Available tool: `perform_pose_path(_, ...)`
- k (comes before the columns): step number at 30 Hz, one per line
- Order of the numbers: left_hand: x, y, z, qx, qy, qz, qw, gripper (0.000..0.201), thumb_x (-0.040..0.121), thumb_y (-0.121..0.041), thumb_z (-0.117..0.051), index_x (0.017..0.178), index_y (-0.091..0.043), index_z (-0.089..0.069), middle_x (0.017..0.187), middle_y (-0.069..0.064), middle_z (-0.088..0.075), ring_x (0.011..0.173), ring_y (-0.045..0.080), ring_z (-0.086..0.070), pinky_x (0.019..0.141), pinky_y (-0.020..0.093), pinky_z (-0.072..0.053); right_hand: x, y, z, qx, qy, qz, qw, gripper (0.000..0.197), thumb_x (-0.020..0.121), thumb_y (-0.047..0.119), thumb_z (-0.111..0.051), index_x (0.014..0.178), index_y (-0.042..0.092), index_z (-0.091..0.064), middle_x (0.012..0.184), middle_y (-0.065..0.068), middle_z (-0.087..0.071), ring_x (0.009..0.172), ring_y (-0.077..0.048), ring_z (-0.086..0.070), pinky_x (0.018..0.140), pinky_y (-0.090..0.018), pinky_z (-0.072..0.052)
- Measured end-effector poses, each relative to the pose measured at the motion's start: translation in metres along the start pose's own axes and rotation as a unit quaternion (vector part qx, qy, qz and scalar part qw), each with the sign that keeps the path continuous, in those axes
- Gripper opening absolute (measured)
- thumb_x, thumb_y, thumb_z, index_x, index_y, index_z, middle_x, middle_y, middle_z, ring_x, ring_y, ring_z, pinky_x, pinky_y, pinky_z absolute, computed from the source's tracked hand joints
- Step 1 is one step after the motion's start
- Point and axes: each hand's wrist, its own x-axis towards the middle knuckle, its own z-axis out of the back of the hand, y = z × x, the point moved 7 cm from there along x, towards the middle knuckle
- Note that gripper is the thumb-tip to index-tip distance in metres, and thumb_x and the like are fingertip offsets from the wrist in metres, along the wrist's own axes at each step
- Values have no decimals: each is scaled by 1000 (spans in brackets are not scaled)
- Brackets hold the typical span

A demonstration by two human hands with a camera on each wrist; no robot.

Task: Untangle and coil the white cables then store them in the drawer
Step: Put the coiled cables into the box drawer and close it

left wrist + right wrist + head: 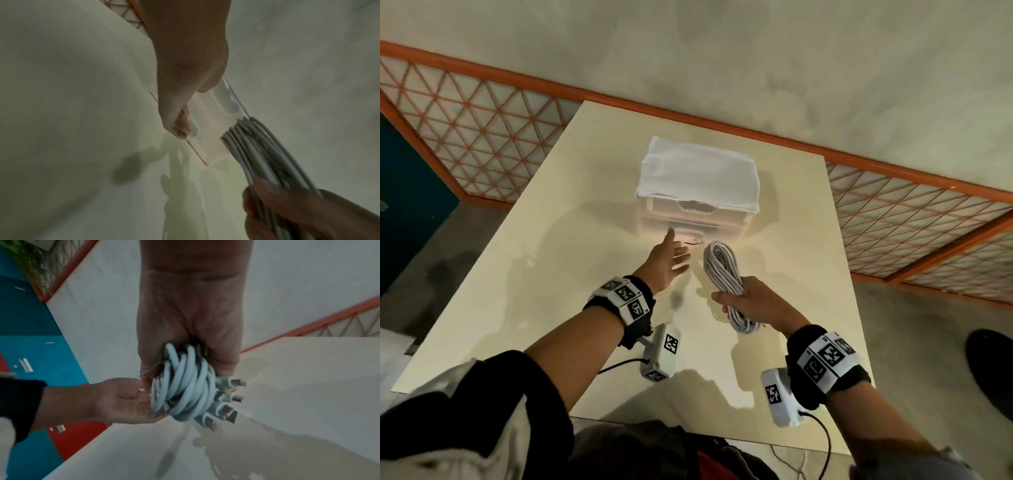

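Observation:
A bundle of coiled white cables (719, 267) (257, 151) (183, 386) hangs above the cream table (551, 274), and my right hand (743, 298) (191, 331) grips it round the middle. Several metal plugs (226, 402) stick out at one end. A translucent drawer unit (695, 212) stands mid-table under a white cloth (698, 171). My left hand (678, 253) (179, 128) reaches out with straight fingers, and the fingertips (180, 133) are at the handle recess of the lower drawer (213, 129). The drawers look closed.
The table's near and right edges are close to my arms. An orange lattice railing (482, 113) runs behind and beside the table. A dark object (993, 370) lies on the floor at right, and blue cabinets (30, 321) stand at left.

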Motion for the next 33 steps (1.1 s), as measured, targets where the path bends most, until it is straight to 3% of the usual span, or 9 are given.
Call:
perform_pose_path(3, 14, -1, -5, -37, -30, 0, 999, 58, 100, -41, -32, 141, 1, -34, 130, 12, -55, 114, 21, -53, 99, 34, -38, 2, -9, 7, 0, 1, -11, 1000, 26, 85, 37, -66, 72, 14, -63, 76, -6, -68, 70, -19, -64, 76, -33, -51)
perform_pose_path(6, 26, -6, -15, -34, -29, -7, 999, 54, 101, -43, -28, 135, -4, -42, 148, 8, -41, 137, 19, -38, 109, 30, -30, 6, -12, 14, -9, -1, -2, 1000, 26, 86, 34, -66, 69, 14, -63, 69, -2, -67, 64, -15, -62, 69, -27, -48)
perform_pose_path(9, 33, -5, -22, -21, -22, -13, 999, 45, 100, -44, -30, 93, -9, -58, 131, 6, -54, 131, 16, -43, 108, 28, -31, 9, -16, 20, -14, 2, 5, 1000, 25, 87, 31, -66, 67, 16, -63, 66, 1, -65, 63, -15, -62, 68, -27, -48)
perform_pose_path(12, 42, -1, -19, -41, -45, -17, 998, 48, 98, -47, -36, 75, -12, -60, 96, -1, -62, 107, 14, -52, 98, 27, -36, 12, -18, 27, -15, 6, 14, 1000, 25, 87, 28, -66, 66, 17, -61, 63, 5, -64, 60, -12, -61, 66, -24, -47)
perform_pose_path(15, 49, 8, -10, -57, -53, -18, 997, 43, 95, -46, -42, 80, -9, -57, 86, 3, -60, 83, 13, -56, 82, 24, -43, 14, -17, 35, -25, 11, 13, 1000, 25, 88, 28, -65, 65, 18, -60, 63, 5, -63, 60, -10, -60, 64, -23, -46)
perform_pose_path(21, 42, 26, 1, -90, -61, -7, 994, 33, 97, -32, -47, 83, -3, -51, 81, 7, -56, 74, 15, -59, 68, 22, -49, 33, 18, 46, -85, 41, 43, 995, 20, 89, 27, -64, 83, 8, -61, 78, -5, -65, 71, -18, -59, 63, -27, -43)
perform_pose_path(26, 28, 38, 12, -90, -59, 2, 994, 30, 97, -28, -46, 97, 3, -48, 86, 8, -57, 77, 16, -61, 77, 25, -51, 71, 52, 36, -208, 43, 95, 972, 30, 86, 22, -64, 109, 5, -59, 99, -12, -64, 87, -22, -55, 74, -26, -36)
perform_pose_path(29, 17, 41, 17, -61, -51, 2, 997, 30, 99, -29, -43, 86, -2, -48, 83, 8, -59, 75, 14, -62, 70, 22, -51, 93, 57, 24, -294, 51, 103, 949, 39, 84, 27, -63, 119, 13, -54, 108, -13, -63, 98, -31, -59, 74, -31, -38)
perform_pose_path(33, 7, 47, 19, -54, -25, 9, 998, 31, 100, -28, -39, 85, -3, -50, 71, 6, -69, 77, 14, -63, 74, 22, -50, 111, 55, 13, -414, 67, 96, 903, 42, 86, 33, -61, 123, 16, -54, 116, -10, -61, 105, -32, -59, 78, -34, -42)
